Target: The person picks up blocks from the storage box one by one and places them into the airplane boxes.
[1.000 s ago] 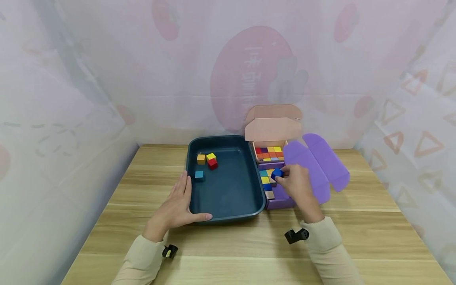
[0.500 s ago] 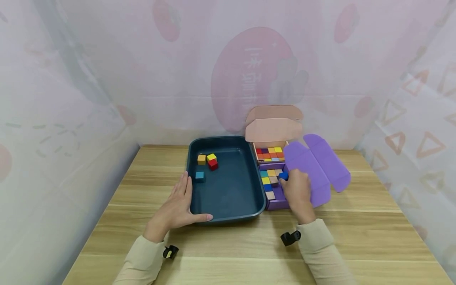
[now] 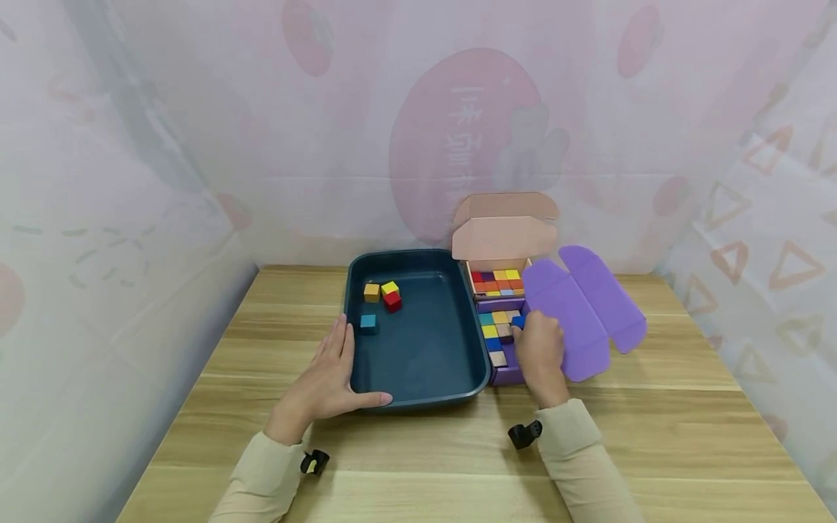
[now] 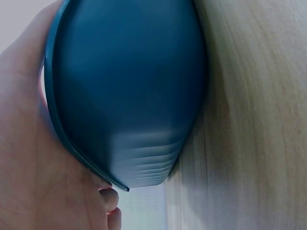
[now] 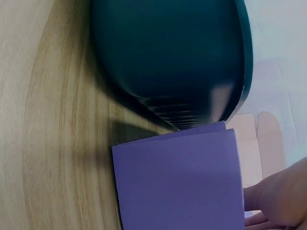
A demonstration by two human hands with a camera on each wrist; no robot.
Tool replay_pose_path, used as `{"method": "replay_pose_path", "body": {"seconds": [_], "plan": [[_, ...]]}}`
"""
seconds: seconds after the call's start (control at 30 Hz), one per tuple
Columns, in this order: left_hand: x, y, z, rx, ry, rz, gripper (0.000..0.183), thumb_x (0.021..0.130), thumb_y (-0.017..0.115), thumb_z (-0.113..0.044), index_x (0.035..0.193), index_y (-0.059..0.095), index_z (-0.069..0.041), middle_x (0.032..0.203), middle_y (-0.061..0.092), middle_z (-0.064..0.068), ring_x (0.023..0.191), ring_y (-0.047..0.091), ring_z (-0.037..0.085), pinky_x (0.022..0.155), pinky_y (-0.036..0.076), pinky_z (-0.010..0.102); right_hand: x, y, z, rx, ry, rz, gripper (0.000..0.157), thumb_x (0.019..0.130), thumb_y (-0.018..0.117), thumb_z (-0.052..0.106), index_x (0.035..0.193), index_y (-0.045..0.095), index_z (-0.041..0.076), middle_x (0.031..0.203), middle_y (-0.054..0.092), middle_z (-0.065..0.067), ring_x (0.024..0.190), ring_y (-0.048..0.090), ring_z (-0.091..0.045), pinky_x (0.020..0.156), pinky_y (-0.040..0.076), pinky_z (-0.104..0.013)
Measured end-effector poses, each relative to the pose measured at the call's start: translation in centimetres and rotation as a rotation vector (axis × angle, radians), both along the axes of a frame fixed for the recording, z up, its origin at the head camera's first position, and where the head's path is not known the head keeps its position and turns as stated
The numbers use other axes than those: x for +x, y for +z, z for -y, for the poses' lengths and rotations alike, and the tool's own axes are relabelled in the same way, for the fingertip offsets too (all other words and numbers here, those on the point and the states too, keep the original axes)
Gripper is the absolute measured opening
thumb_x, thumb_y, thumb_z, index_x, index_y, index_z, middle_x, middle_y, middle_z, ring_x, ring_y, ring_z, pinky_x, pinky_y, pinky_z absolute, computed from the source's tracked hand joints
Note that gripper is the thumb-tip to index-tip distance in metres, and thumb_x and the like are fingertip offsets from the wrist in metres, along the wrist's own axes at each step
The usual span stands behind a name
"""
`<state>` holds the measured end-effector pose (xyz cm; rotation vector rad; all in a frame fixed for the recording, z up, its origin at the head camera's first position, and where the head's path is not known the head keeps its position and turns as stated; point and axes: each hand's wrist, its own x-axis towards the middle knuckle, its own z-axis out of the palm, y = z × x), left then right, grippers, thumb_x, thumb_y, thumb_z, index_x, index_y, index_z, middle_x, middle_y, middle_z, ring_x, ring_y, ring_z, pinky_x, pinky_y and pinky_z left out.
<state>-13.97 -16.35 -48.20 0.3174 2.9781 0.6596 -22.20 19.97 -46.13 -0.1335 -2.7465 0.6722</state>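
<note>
In the head view my right hand [image 3: 541, 356] reaches into the purple cardboard box [image 3: 508, 376] and its fingers pinch a blue cube [image 3: 518, 321], partly hidden behind them. Cubes in teal, orange, yellow, blue and pale wood sit in rows there. My left hand [image 3: 322, 386] rests on the dark teal tray [image 3: 425, 370], fingers straight along the left rim and thumb on the front rim. Inside the tray lie an orange cube [image 3: 371, 293], a yellow cube [image 3: 390, 288], a red cube [image 3: 392, 302] and a light blue cube [image 3: 368, 324]. The right wrist view shows the box's front wall [image 5: 177, 187] hiding most of the fingers.
Behind the purple box stands a tan cardboard box [image 3: 480, 297] with its lid [image 3: 503, 238] raised, holding several coloured cubes. The purple lid [image 3: 569, 312] lies folded out to the right. Wooden tabletop [image 3: 418, 457] extends in front, and a printed cloth [image 3: 327, 145] hangs behind.
My right hand has carried the blue cube rightward from above the cubes and lowered it into the purple box's back right area. The left hand has stayed on the tray.
</note>
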Motion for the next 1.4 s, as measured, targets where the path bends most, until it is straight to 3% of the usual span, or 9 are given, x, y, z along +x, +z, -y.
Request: {"method": "replay_pose_path", "body": {"seconds": [0.4, 0.57, 0.77, 0.93, 1.17, 1.4], "plan": [[-0.1, 0.1, 0.0, -0.01, 0.003, -0.001, 0.151, 0.071, 0.068, -0.092, 0.168, 0.003, 0.004, 0.178, -0.012, 0.018, 0.166, -0.001, 0.041, 0.133, 0.012, 0.063, -0.6, -0.6, 0.4, 0.078, -0.003, 0.075, 0.029, 0.095, 0.08, 0.016, 0.096, 0.076, -0.012, 0.093, 0.077, -0.031, 0.088, 0.076, -0.047, 0.071, 0.063, -0.056], [-0.1, 0.0, -0.2, -0.005, 0.003, -0.001, 0.151, 0.07, 0.067, -0.094, 0.168, 0.002, 0.002, 0.179, -0.012, 0.017, 0.167, -0.001, 0.04, 0.134, 0.012, 0.062, -0.6, -1.1, 0.3, 0.009, -0.011, 0.085, 0.027, 0.097, 0.077, 0.014, 0.096, 0.077, -0.013, 0.096, 0.077, -0.031, 0.09, 0.076, -0.046, 0.073, 0.063, -0.055], [-0.2, 0.2, -0.1, -0.006, 0.004, 0.002, 0.151, 0.071, 0.067, -0.093, 0.168, 0.001, 0.002, 0.178, -0.013, 0.017, 0.167, -0.002, 0.04, 0.134, 0.012, 0.061, -0.6, -1.3, 0.0, -0.028, 0.012, 0.094, 0.016, 0.094, 0.061, -0.007, 0.087, 0.073, -0.014, 0.092, 0.075, -0.034, 0.089, 0.076, -0.046, 0.072, 0.062, -0.056], [-0.3, 0.2, -0.1, 0.0, 0.006, 0.002, 0.151, 0.071, 0.068, -0.092, 0.168, 0.002, 0.003, 0.178, -0.013, 0.017, 0.167, -0.002, 0.04, 0.134, 0.011, 0.061, -1.1, -1.3, -0.2, 0.027, 0.037, 0.081, 0.023, 0.096, 0.052, -0.011, 0.089, 0.073, -0.014, 0.095, 0.075, -0.035, 0.09, 0.076, -0.048, 0.072, 0.063, -0.056], [-0.3, 0.1, 0.0, -0.009, 0.008, 0.0, 0.151, 0.071, 0.067, -0.093, 0.168, 0.003, 0.003, 0.178, -0.012, 0.017, 0.167, -0.001, 0.04, 0.134, 0.012, 0.062, -1.6, -0.6, 0.1, 0.175, 0.055, 0.129, 0.011, 0.095, 0.063, -0.009, 0.097, 0.074, -0.012, 0.099, 0.075, -0.034, 0.093, 0.076, -0.049, 0.074, 0.065, -0.056], [-0.2, 0.3, 0.0, -0.012, 0.007, -0.007, 0.15, 0.072, 0.067, -0.092, 0.168, 0.003, 0.003, 0.179, -0.011, 0.018, 0.167, -0.001, 0.04, 0.134, 0.012, 0.061, -1.9, -0.1, 0.3, 0.235, 0.028, 0.178, 0.014, 0.097, 0.062, -0.006, 0.103, 0.075, -0.01, 0.106, 0.075, -0.034, 0.096, 0.076, -0.049, 0.072, 0.065, -0.058]]}}
